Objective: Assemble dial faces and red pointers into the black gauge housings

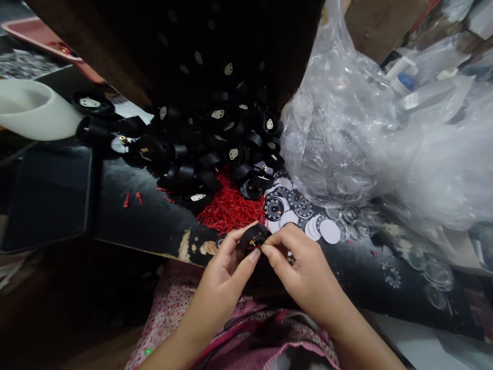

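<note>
My left hand (227,264) is closed around a black round gauge housing (248,237), held tilted just above the table's front edge. Inside the housing a dark printed dial (259,238) shows. My right hand (298,262) is pinched at the housing's near rim, its thumb and forefinger on a thin red gauge needle (253,248) that lies across the dial; the fingertips partly hide it. Right behind my hands is a heap of red needles (233,208). Beside it lie loose black-and-white dial discs (274,208), some turned white side up.
Many black housings (210,167) pile up at the mouth of a dark box (215,41). A large clear plastic bag (335,154) of transparent rings stands at right. On the left are a black flat tablet-like slab (48,195), a white container (38,110) and a pink tray (34,33).
</note>
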Motion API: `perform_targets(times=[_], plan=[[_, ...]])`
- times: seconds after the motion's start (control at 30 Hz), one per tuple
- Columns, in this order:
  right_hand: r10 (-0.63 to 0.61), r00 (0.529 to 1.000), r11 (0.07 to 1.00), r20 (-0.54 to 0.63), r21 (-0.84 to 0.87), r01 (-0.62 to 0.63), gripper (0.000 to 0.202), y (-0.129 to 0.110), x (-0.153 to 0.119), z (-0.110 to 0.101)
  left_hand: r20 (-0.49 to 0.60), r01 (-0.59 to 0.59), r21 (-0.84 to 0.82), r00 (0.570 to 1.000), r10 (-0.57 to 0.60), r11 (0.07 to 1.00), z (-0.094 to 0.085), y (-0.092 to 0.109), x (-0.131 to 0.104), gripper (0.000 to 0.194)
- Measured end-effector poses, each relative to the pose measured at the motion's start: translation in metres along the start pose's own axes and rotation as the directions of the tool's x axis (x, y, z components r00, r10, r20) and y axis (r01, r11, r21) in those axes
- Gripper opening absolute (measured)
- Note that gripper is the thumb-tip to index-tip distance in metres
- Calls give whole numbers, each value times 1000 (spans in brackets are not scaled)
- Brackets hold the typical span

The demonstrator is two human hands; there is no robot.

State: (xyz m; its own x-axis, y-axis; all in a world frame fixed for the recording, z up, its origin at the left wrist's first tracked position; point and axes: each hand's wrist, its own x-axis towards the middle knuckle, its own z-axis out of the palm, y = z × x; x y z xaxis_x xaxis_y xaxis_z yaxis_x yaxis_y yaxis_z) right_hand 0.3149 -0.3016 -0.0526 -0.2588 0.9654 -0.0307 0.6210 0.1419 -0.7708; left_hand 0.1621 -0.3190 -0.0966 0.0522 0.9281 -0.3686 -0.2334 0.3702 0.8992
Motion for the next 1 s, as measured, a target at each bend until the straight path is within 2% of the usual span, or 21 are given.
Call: perform_targets(times=[0.27,0.73,0.8,0.87,0.93,1.0], plan=[[-11,999,1000,-37,7,11,15,-4,-6,1,-13,-89,44,996,89,995,3,3,-4,19],[1,995,997,-104,80,7,21,-3,-11,12,-42,-174,261,981,192,950,1,5,-6,23],[17,995,997,-95,72,-11,23,-3,-11,11,-17,-148,240,988,156,960,-1,4,-4,23],[15,997,999,-81,37,-12,25,-2,-9,8,41,-71,140,997,66,988,-3,3,-1,25],[-39,996,999,-86,-20,37,19,-1,-6,4,108,28,12,994,-29,1000,-5,0,2,31],[-132,987,986,-90,-111,122,8,0,-3,0,154,87,-68,985,-75,994,-7,-3,4,39]])
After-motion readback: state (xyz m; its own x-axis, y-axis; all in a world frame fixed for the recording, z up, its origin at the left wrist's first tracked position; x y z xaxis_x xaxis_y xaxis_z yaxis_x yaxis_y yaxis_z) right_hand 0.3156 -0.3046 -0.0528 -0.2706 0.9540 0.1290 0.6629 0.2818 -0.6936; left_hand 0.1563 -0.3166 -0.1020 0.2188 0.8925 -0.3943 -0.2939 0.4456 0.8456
